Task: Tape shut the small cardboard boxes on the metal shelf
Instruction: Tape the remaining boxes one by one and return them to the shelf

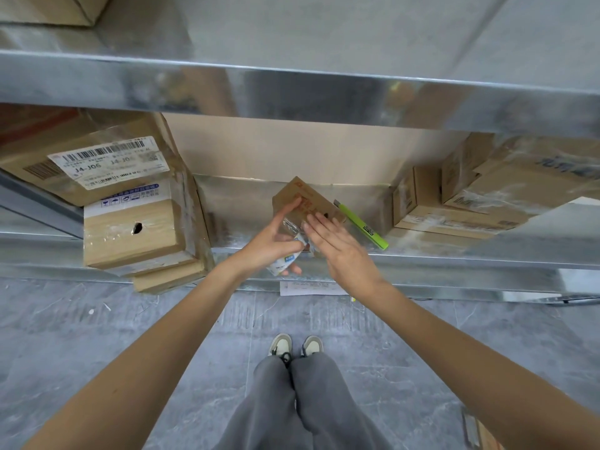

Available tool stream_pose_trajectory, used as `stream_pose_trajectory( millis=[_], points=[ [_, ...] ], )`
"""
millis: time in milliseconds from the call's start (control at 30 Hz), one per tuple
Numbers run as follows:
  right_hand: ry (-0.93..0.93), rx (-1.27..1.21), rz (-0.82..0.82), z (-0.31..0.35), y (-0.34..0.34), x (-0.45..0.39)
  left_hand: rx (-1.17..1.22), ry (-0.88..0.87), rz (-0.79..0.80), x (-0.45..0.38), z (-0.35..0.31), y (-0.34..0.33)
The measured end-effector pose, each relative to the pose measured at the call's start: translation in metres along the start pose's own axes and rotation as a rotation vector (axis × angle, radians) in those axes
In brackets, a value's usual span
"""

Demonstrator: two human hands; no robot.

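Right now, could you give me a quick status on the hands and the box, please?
Left hand grips tape roll. Right hand flat on small box. Green cutter beside box, not blocking.

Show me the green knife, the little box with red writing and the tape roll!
green knife (363, 227): head view, middle of its green handle.
little box (300, 198): head view, its printed top face.
tape roll (285, 263): head view, its labelled side under the left hand.
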State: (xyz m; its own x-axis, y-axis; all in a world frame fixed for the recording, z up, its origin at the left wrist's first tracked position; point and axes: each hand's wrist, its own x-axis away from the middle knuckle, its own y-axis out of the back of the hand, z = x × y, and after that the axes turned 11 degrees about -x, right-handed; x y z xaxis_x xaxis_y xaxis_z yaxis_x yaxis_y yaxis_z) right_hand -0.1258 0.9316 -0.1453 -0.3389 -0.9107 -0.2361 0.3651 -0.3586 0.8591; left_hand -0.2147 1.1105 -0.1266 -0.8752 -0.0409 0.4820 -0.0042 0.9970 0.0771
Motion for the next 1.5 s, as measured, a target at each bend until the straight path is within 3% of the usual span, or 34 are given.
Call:
stream_pose_trajectory(
  millis=[133,233,300,367,467,567,700,867,1000,1067,1133,1267,1400,1500],
  points=[
    [-0.236,-0.056,0.048,-0.007,0.014,-0.01,-0.046,-0.048,-0.022,0.003,0.001,-0.002],
    [-0.453,-0.275,0.014,-0.008,0.019,-0.022,-0.13,-0.074,-0.107,0.008,-0.001,-0.006],
    [-0.517,-0.341,-0.105,-0.004,0.016,-0.026,-0.206,-0.131,-0.271,0.013,-0.002,-0.008],
    [-0.585,-0.43,-0.255,0.004,0.011,-0.026,-0.265,-0.223,-0.54,0.018,0.003,-0.011],
    [-0.695,-0.647,-0.425,0.016,-0.001,-0.026,-0.093,-0.219,-0.806,0.022,0.008,-0.022],
    [-0.793,-0.91,-0.551,0.027,-0.013,-0.024,0.111,-0.205,-0.806,0.018,0.002,-0.031],
    [-0.873,-1.18,-0.681,0.03,-0.023,-0.021,0.085,-0.285,-0.75,0.012,0.0,-0.035],
    [-0.93,-1.351,-0.717,0.024,-0.031,-0.02,-0.092,-0.324,-0.572,-0.001,-0.001,-0.031],
    [-0.927,-1.427,-0.731,0.018,-0.033,-0.016,-0.417,-0.3,-0.398,-0.011,-0.004,-0.011],
    [-0.936,-1.396,-0.695,0.015,-0.034,-0.015,-0.595,-0.348,-0.383,-0.017,-0.008,0.001],
    [-0.932,-1.199,-0.624,0.015,-0.035,-0.014,-0.675,-0.355,-0.451,-0.022,-0.012,0.006],
    [-0.747,-0.656,-0.465,0.011,-0.038,-0.014,-0.556,-0.25,-0.614,-0.029,-0.018,-0.013],
    [-0.69,-0.468,-0.351,0.007,-0.038,-0.015,-0.456,-0.207,-0.718,-0.035,-0.029,-0.033],
    [-0.717,-0.31,-0.262,0.001,-0.036,-0.009,-0.517,-0.147,-0.692,-0.033,-0.039,-0.036]
  ],
)
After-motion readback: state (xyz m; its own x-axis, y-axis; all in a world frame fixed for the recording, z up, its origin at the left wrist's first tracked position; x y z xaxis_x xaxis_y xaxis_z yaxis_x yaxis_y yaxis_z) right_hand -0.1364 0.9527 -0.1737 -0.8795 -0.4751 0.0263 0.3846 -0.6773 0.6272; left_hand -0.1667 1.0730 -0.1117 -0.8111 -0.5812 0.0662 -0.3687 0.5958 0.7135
